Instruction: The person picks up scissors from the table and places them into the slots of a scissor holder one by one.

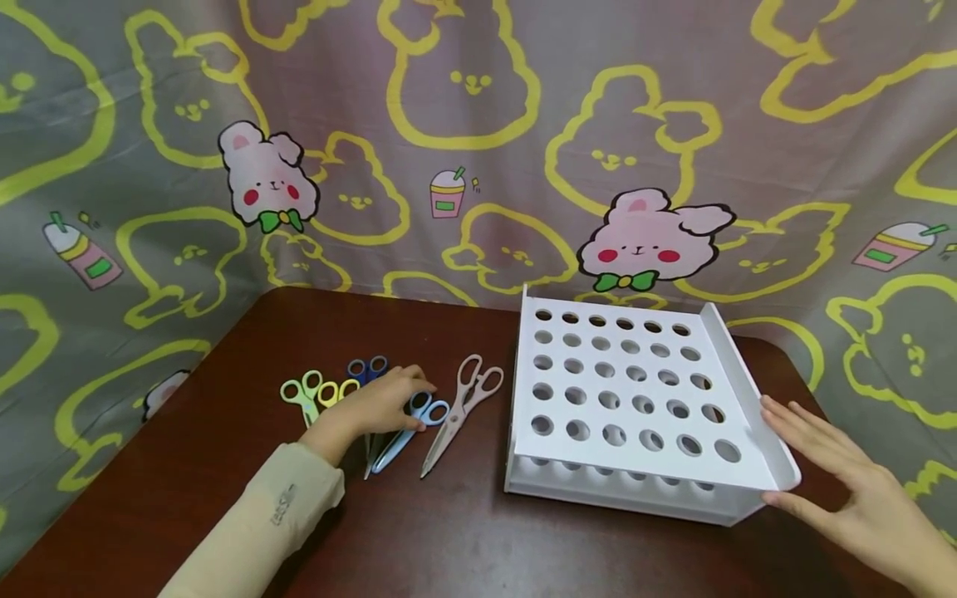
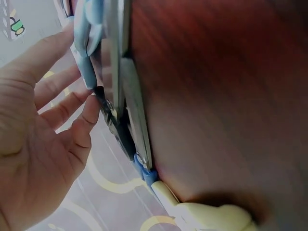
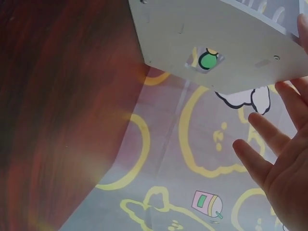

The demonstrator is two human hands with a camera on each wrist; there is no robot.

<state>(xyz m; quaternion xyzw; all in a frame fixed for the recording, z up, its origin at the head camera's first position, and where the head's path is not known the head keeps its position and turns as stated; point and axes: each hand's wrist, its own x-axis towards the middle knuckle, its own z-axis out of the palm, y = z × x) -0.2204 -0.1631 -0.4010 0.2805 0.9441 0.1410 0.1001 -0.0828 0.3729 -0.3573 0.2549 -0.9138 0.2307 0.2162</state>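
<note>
Several pairs of scissors lie side by side on the dark wooden table (image 1: 456, 531): green (image 1: 301, 392), yellow (image 1: 335, 390), dark blue (image 1: 368, 368), light blue (image 1: 428, 410) and a larger beige pair (image 1: 465, 400). My left hand (image 1: 383, 405) lies over them, its fingertips at the light blue handle. In the left wrist view the left hand (image 2: 45, 125) has relaxed fingers beside the light blue scissors (image 2: 89, 33). A white rack with rows of round holes (image 1: 620, 390) stands on the right. My right hand (image 1: 826, 465) rests flat against its right side wall; the right hand (image 3: 276, 159) is spread beside the rack (image 3: 216, 43).
A grey curtain with yellow rabbit outlines and pink rabbits (image 1: 463, 124) hangs behind and around the table. The table's far edge runs just behind the rack. Bare wood lies in front of the scissors and the rack.
</note>
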